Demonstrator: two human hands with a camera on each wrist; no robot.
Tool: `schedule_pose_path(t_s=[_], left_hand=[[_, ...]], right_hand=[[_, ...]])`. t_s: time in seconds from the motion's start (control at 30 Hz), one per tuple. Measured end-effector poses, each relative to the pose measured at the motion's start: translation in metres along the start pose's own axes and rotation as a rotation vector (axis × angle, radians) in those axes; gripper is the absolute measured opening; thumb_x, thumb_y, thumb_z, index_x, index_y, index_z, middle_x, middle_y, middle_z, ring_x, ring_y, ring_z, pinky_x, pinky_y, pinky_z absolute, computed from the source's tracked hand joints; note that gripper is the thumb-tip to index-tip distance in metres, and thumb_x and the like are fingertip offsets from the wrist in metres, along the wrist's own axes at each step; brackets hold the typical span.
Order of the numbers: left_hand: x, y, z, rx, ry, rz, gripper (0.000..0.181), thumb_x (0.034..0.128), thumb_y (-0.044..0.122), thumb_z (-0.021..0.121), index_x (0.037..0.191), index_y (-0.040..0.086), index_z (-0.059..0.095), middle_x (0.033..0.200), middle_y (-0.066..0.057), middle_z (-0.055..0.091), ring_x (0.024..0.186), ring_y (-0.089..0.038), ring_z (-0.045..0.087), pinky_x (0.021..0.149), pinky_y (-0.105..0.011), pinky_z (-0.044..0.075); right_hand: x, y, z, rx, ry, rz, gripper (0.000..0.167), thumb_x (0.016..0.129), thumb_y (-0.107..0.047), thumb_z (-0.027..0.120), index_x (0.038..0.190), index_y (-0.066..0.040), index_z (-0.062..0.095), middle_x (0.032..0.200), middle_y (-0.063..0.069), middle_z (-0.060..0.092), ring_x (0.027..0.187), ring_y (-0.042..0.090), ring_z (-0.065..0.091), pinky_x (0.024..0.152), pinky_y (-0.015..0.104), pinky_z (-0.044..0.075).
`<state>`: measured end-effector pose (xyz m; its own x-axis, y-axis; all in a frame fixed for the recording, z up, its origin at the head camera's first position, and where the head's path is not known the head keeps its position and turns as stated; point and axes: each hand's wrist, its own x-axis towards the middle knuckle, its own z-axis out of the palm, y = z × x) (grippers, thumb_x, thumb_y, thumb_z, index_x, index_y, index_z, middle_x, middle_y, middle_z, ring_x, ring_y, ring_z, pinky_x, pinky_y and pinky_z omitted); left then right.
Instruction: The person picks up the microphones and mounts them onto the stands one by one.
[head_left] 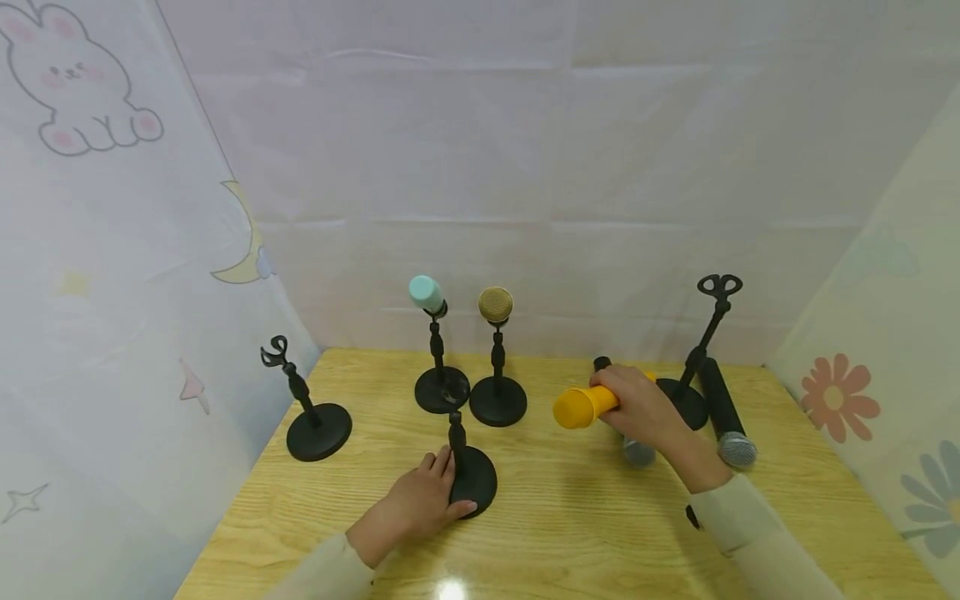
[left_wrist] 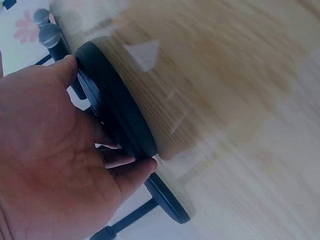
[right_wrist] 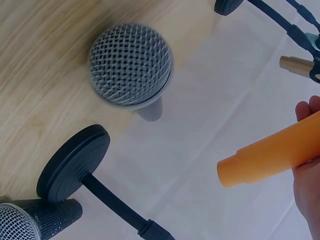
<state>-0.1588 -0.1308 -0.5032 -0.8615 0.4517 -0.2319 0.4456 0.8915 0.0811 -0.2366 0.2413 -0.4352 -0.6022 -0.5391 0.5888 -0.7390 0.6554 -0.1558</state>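
Observation:
My left hand (head_left: 427,497) grips the round black base (head_left: 480,483) of a small stand at the front middle; in the left wrist view the thumb and fingers of the hand (left_wrist: 60,145) hold the edge of that base (left_wrist: 117,100). The right hand (head_left: 643,406) holds an orange microphone (head_left: 585,407) above the table, its head towards the left. In the right wrist view the orange microphone (right_wrist: 270,150) lies in the hand (right_wrist: 307,185). Beneath it is a dark microphone with a silver mesh head (right_wrist: 131,65), partly hidden by the right hand in the head view.
Behind stand two stands, one with a mint microphone (head_left: 426,293), one with a gold one (head_left: 496,306). An unoccupied stand (head_left: 318,431) is at left, another (head_left: 686,404) at right beside a black microphone (head_left: 722,400). A small black object (head_left: 692,517) lies by the right sleeve.

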Motion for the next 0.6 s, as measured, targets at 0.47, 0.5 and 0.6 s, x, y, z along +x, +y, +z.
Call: schedule_pose_path(t_s=[0.47,0.5,0.6], left_hand=[[0.004,0.038,0.001,0.045,-0.01,0.077,0.087,0.0986,0.069,0.041,0.157,0.005,0.035,0.163,-0.015,0.032,0.147,-0.032,0.037,0.11,-0.039,0.045],[0.005,0.041,0.001,0.054,-0.006,0.08,0.087,0.0984,0.069,0.04,0.157,0.005,0.036,0.163,-0.014,0.032,0.146,-0.031,0.037,0.11,-0.037,0.046],[0.007,0.049,0.001,0.078,0.003,0.085,0.088,0.098,0.07,0.039,0.157,0.006,0.036,0.163,-0.013,0.034,0.146,-0.029,0.039,0.108,-0.035,0.047]], right_hand=[[0.0,-0.006,0.001,0.07,0.095,-0.01,0.051,0.06,0.014,0.086,0.099,-0.009,0.063,0.096,0.004,0.067,0.081,0.015,0.055,0.067,0.039,0.049],[0.0,-0.007,0.001,0.078,0.104,-0.009,0.051,0.06,0.014,0.086,0.1,-0.009,0.064,0.096,0.005,0.067,0.081,0.016,0.055,0.067,0.039,0.05],[0.0,-0.008,0.002,0.094,0.135,-0.014,0.048,0.062,0.01,0.088,0.099,-0.008,0.064,0.096,0.005,0.067,0.08,0.015,0.056,0.067,0.039,0.051]])
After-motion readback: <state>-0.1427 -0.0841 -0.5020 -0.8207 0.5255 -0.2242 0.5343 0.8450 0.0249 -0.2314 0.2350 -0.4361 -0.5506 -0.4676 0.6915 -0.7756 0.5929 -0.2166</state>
